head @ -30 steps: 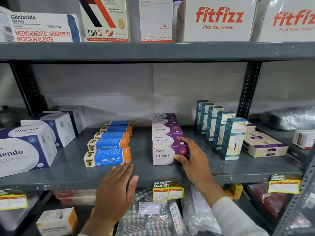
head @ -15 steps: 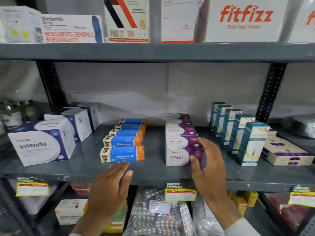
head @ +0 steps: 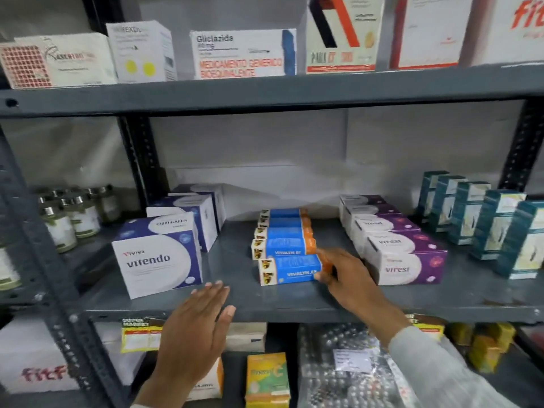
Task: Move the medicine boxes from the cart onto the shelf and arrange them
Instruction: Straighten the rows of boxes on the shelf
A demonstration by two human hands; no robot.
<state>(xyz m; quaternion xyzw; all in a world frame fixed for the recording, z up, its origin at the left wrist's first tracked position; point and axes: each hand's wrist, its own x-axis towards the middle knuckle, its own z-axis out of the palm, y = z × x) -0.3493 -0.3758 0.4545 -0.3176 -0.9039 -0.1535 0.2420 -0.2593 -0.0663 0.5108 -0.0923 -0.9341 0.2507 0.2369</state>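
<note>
Grey metal shelf (head: 294, 301), front edge: squaring up the blue box row.
Right hand (head: 350, 278) pinching front Vivalyn box (head: 290, 269) at its right end, long axis lying along the edge; left hand (head: 197, 328) hovering flat, fingers spread, empty.

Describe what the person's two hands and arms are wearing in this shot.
Both hands are bare: no gloves, rings or watch visible. The right hand leads into a light, whitish long sleeve with a fine ribbed or striped texture, its cuff ending at the wrist. The left hand shows only a sliver of pale fabric at the bottom edge of the frame, too little to describe.
</note>
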